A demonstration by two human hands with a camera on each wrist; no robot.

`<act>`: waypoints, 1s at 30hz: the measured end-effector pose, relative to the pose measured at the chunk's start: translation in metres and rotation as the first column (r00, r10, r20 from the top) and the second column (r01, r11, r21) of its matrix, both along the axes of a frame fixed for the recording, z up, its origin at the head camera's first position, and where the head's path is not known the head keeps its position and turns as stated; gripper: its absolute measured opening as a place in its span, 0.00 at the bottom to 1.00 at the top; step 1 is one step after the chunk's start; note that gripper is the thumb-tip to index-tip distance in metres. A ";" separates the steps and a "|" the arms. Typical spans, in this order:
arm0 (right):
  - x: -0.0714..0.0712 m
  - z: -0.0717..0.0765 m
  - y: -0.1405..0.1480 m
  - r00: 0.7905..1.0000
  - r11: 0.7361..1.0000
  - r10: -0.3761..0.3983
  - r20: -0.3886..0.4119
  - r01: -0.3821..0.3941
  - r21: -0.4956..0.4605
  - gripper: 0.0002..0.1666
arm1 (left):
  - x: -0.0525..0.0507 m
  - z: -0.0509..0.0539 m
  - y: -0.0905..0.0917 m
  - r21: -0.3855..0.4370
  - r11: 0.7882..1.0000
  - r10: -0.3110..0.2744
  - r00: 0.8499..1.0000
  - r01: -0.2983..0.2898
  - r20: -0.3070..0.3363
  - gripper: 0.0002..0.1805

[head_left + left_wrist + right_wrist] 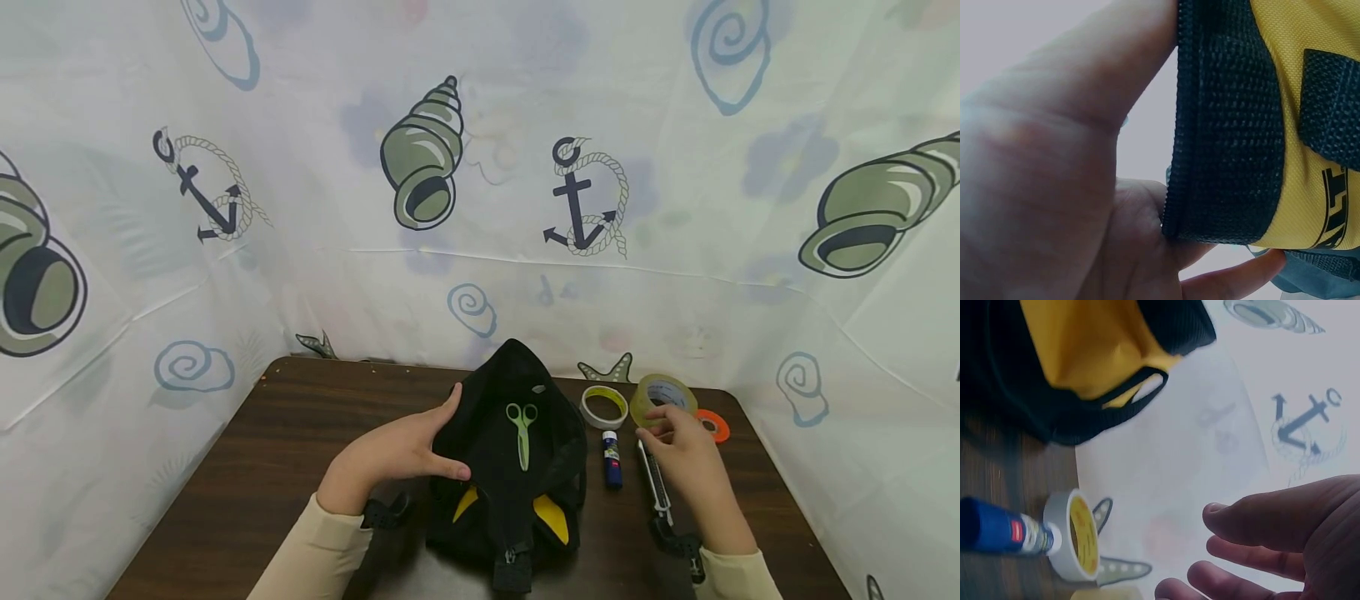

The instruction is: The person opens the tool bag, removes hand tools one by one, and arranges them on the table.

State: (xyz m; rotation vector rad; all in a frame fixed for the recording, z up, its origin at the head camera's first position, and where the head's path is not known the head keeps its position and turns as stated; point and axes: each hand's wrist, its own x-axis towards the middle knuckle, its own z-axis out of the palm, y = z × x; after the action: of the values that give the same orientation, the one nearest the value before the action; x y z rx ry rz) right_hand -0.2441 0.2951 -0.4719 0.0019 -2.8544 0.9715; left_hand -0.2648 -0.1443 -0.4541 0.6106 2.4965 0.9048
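Observation:
A black and yellow fabric tool bag (510, 517) stands on the table with its mouth towards me. My left hand (401, 454) grips its left rim between thumb and fingers; in the left wrist view the black webbing edge (1229, 137) lies between them. Pale green scissors (522, 437) lie against the bag's black lining. My right hand (686, 458) hovers beside a wide roll of clear tape (641, 406), above a slim black-and-silver cutter knife (655, 479). In the right wrist view its thumb and fingers are apart, with nothing between them.
Right of the bag are a white tape roll (585, 408) and a blue glue stick (612, 462). An orange tape roll (718, 427) lies near the table's (300, 433) right edge. A patterned cloth (510, 200) hangs behind and at both sides.

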 end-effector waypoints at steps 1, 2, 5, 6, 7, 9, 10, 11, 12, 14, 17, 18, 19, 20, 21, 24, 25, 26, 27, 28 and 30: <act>0.001 0.001 -0.003 1.000 1.000 0.008 -0.007 -0.008 0.001 0.22 | 0.000 0.000 0.000 -0.003 1.000 0.000 1.000 0.000 -0.002 0.71; 0.002 0.001 -0.007 1.000 1.000 0.016 -0.015 -0.016 0.003 0.21 | 0.000 0.000 0.000 -0.005 1.000 0.000 1.000 0.000 -0.004 0.71; 0.007 0.003 -0.018 0.999 0.999 0.033 -0.021 -0.033 -0.011 0.20 | 0.000 0.000 0.000 -0.012 1.000 0.002 1.000 -0.002 -0.008 0.71; 0.008 0.003 -0.023 0.999 0.999 0.039 -0.023 -0.039 -0.017 0.19 | 0.000 0.000 0.000 -0.014 1.000 0.000 1.000 -0.001 -0.007 0.71; 0.009 0.004 -0.027 0.999 0.999 0.046 -0.027 -0.047 -0.026 0.18 | 0.000 0.000 0.000 -0.016 1.000 0.001 1.000 -0.001 -0.006 0.71; 0.012 0.006 -0.036 0.997 0.997 0.063 -0.039 -0.064 -0.044 0.17 | 0.001 0.001 0.000 -0.013 1.000 0.003 1.000 -0.003 -0.002 0.70; 0.014 0.008 -0.041 0.997 0.996 0.071 -0.044 -0.073 -0.051 0.16 | 0.001 0.001 0.001 -0.013 1.000 0.003 1.000 -0.003 -0.001 0.70; 0.016 0.010 -0.045 0.995 0.995 0.084 -0.051 -0.086 -0.056 0.16 | 0.000 0.001 0.001 -0.012 1.000 0.002 1.000 -0.002 0.001 0.70; 0.017 0.013 -0.050 0.994 0.993 0.097 -0.054 -0.100 -0.064 0.16 | 0.000 0.000 0.001 -0.011 1.000 0.003 1.000 -0.003 0.004 0.70; 0.021 0.019 -0.058 0.991 0.989 0.120 -0.063 -0.125 -0.083 0.16 | 0.000 -0.001 0.002 -0.009 1.000 0.005 1.000 -0.005 0.005 0.70; 0.027 0.028 -0.069 0.986 0.980 0.146 -0.081 -0.155 -0.121 0.17 | -0.001 -0.003 0.003 -0.011 1.000 -0.001 1.000 0.001 0.010 0.70; 0.029 0.031 -0.073 0.984 0.977 0.155 -0.090 -0.166 -0.135 0.17 | -0.001 -0.004 0.003 -0.012 1.000 -0.002 1.000 0.002 0.012 0.70; 0.030 0.034 -0.077 0.981 0.973 0.164 -0.100 -0.177 -0.146 0.17 | -0.001 -0.004 0.003 -0.011 1.000 -0.003 1.000 0.003 0.016 0.70; 0.031 0.036 -0.080 0.979 0.969 0.174 -0.110 -0.190 -0.157 0.18 | -0.001 -0.005 0.003 -0.010 1.000 -0.006 1.000 0.006 0.017 0.71; 0.032 0.039 -0.084 0.975 0.965 0.185 -0.120 -0.203 -0.167 0.18 | -0.002 -0.005 0.003 -0.009 1.000 -0.007 1.000 0.007 0.021 0.71; 0.032 0.046 -0.095 0.965 0.951 0.217 -0.145 -0.242 -0.191 0.18 | -0.002 -0.005 0.003 0.000 1.000 -0.011 1.000 0.011 0.022 0.71; 0.031 0.049 -0.098 0.963 0.947 0.226 -0.149 -0.253 -0.199 0.19 | -0.002 -0.005 0.003 0.002 1.000 -0.010 1.000 0.010 0.022 0.71; 0.031 0.051 -0.101 0.959 0.942 0.235 -0.156 -0.264 -0.206 0.19 | -0.002 -0.005 0.003 0.003 1.000 -0.010 1.000 0.010 0.019 0.71; 0.031 0.053 -0.105 0.957 0.937 0.245 -0.157 -0.275 -0.214 0.19 | -0.003 -0.005 0.002 0.002 1.000 -0.010 1.000 0.010 0.017 0.71; 0.031 0.054 -0.108 0.955 0.932 0.253 -0.155 -0.284 -0.225 0.19 | -0.003 -0.005 0.002 0.001 1.000 -0.008 1.000 0.008 0.014 0.71; 0.031 0.057 -0.114 0.951 0.919 0.275 -0.143 -0.304 -0.253 0.20 | -0.003 -0.005 0.002 -0.005 1.000 -0.004 1.000 0.004 0.008 0.71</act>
State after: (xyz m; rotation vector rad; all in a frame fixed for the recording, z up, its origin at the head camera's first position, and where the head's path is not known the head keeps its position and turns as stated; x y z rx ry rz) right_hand -0.2133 0.1810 -0.4149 0.4489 -2.6469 1.3690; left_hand -0.2679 -0.1428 -0.4595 0.6096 2.4890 0.8977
